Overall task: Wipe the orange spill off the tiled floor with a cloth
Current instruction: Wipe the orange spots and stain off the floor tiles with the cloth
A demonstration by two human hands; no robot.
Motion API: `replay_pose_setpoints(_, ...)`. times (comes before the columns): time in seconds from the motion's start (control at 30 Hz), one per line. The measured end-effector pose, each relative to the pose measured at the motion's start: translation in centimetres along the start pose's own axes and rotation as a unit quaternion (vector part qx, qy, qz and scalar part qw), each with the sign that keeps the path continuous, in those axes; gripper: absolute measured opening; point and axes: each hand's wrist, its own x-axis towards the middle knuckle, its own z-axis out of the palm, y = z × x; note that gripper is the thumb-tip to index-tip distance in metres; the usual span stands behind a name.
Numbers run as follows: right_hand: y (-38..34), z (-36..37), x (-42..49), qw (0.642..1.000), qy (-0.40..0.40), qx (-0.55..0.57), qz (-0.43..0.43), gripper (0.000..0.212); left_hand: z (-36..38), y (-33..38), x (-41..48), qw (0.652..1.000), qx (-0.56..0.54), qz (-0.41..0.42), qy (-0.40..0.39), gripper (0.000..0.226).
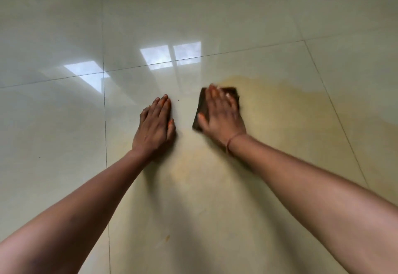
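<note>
My right hand [221, 112] lies flat, fingers spread, pressing a dark folded cloth [201, 110] onto the tiled floor [64, 112]. The pale orange spill [280, 105] spreads beyond and right of that hand. My left hand [156, 126] rests flat, fingers together, just beside it.

Indoor room: glossy cream tiled floor [64, 122], window reflections [170, 55].

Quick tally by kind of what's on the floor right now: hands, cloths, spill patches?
Hands: 2, the left hand flat on the tiled floor, the right hand pressing the cloth
Cloths: 1, the dark cloth
Spill patches: 1, the orange spill, smeared
Total: 4
</note>
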Motion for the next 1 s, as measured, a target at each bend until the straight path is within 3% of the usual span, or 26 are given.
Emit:
replay_pose_setpoints(0.07,0.7,0.1,-3.7,0.995,-0.030,-0.010,-0.091,0.079,-0.3,0.2,-0.1,1.000,-0.011,-0.007,0.001,0.062)
replay_pose_setpoints(0.13,3.4,-0.3,-3.9,0.992,-0.038,-0.011,-0.121,0.082,-0.6,0.3,-0.1,1.000,-0.009,-0.006,-0.004,0.062)
replay_pose_setpoints(0.27,3.7,-0.8,3.5,0.998,0.017,-0.017,0.058,0.082,-0.5,-0.1,0.0,1.000,-0.008,0.000,-0.003,0.061)
replay_pose_setpoints(0.33,0.3,-0.3,5.7,0.997,0.020,-0.010,0.073,0.079,-0.4,-0.1,0.0,1.000,-0.002,0.009,-0.001,0.061)
replay_pose_setpoints(0.47,-3.8,1.0,0.2,0.995,-0.006,-0.010,-0.100,0.077,-0.3,-0.3,0.1,1.000,-0.005,0.006,-0.010,0.063)
replay_pose_setpoints(0.6,-0.6,0.3,-4.7,0.975,-0.053,-0.040,-0.211,0.079,-0.5,-0.2,0.1,1.000,-0.005,0.007,-0.017,0.064)
replay_pose_setpoints(0.77,-1.4,0.9,-2.1,1.000,0.024,0.000,0.005,0.078,-0.3,-0.3,0.1,1.000,0.000,0.009,-0.006,0.063)
replay_pose_setpoints(0.8,-2.5,1.2,-3.5,1.000,0.021,0.010,-0.015,0.077,-0.2,-0.2,0.0,1.000,-0.001,0.011,-0.007,0.063)
replay_pose_setpoints(0.93,-1.0,1.0,-8.8,0.957,-0.051,-0.030,-0.284,0.078,-0.2,-0.4,0.1,1.000,0.006,0.009,-0.014,0.064)
replay_pose_setpoints(0.97,0.4,0.7,-8.0,0.957,-0.029,-0.039,-0.285,0.078,-0.1,-0.4,0.1,1.000,0.006,0.008,-0.013,0.064)
replay_pose_setpoints(1.0,1.7,0.4,-6.9,0.973,-0.020,-0.031,-0.226,0.079,-0.1,-0.3,0.1,1.000,0.007,0.008,-0.011,0.063)
